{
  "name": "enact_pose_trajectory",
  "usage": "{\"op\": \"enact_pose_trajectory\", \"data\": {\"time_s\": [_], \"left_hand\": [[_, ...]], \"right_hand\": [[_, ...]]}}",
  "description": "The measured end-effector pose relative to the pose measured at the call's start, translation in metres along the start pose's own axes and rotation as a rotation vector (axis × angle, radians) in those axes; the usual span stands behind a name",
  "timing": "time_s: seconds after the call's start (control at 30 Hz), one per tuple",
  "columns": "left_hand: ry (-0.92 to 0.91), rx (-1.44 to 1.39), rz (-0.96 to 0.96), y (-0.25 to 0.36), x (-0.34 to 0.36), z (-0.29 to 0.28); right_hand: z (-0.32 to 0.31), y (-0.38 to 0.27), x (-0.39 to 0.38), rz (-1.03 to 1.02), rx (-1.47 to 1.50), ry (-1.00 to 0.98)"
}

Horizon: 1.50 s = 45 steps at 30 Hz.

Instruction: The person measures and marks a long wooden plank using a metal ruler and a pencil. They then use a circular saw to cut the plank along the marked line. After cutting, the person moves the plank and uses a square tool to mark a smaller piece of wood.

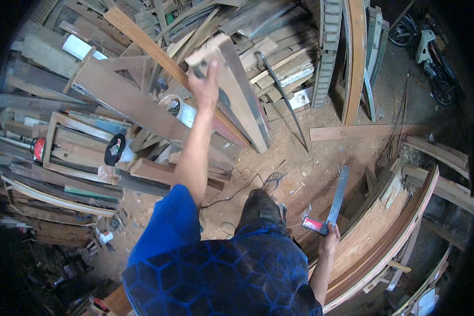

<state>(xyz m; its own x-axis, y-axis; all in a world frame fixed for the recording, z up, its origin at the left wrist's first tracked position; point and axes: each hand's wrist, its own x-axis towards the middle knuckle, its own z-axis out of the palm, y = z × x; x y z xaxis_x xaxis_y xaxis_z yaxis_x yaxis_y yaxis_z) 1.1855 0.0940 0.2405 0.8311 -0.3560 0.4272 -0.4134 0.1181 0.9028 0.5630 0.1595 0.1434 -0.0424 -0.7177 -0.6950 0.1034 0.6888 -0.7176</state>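
My left hand (pixel 204 87) reaches forward and grips the upper end of a thick wooden board (pixel 237 89). The board stands tilted with its lower end near the sawdust-strewn floor; my thumb lies over its edge and the other fingers are mostly hidden. A long orange-brown plank (pixel 147 45) slants behind that hand. Down at my right side, my right hand (pixel 330 238) holds a try square (pixel 336 197) by its stock. Its metal blade points up and away from me, and a red label shows on the stock.
Stacked timber (pixel 284 68) fills the far side, and more boards and frames (pixel 63 142) lie to the left. A white bucket (pixel 186 113) stands behind my left forearm. On the right are a curved wooden piece (pixel 379 242), a flat plank (pixel 363 131) and a motorbike (pixel 434 63).
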Motion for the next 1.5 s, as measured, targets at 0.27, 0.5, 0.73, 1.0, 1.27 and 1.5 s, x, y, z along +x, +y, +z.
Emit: {"op": "enact_pose_trajectory", "data": {"time_s": [0.27,0.5,0.73,1.0,1.27,1.5], "left_hand": [[-0.023,-0.200,0.026,0.062,-0.218,-0.038],[0.073,-0.273,-0.007,0.077,-0.165,-0.061],[0.193,-0.115,0.242,0.105,-0.034,-0.113],[0.297,0.389,-0.013,0.014,-0.020,-0.156],[0.189,0.168,-0.395,-0.088,-0.141,-0.254],[-0.282,1.173,-0.862,-0.263,-0.331,-0.385]], "right_hand": [[0.040,-0.046,0.039,0.081,-0.139,-0.149],[0.081,-0.066,0.073,0.088,-0.348,-0.310],[0.104,-0.067,0.107,0.135,-0.420,-0.459],[0.149,-0.064,0.108,0.189,-0.477,-0.519],[0.143,-0.060,0.121,0.190,-0.626,-0.540],[0.116,-0.043,0.100,0.107,-0.807,-0.340]]}}
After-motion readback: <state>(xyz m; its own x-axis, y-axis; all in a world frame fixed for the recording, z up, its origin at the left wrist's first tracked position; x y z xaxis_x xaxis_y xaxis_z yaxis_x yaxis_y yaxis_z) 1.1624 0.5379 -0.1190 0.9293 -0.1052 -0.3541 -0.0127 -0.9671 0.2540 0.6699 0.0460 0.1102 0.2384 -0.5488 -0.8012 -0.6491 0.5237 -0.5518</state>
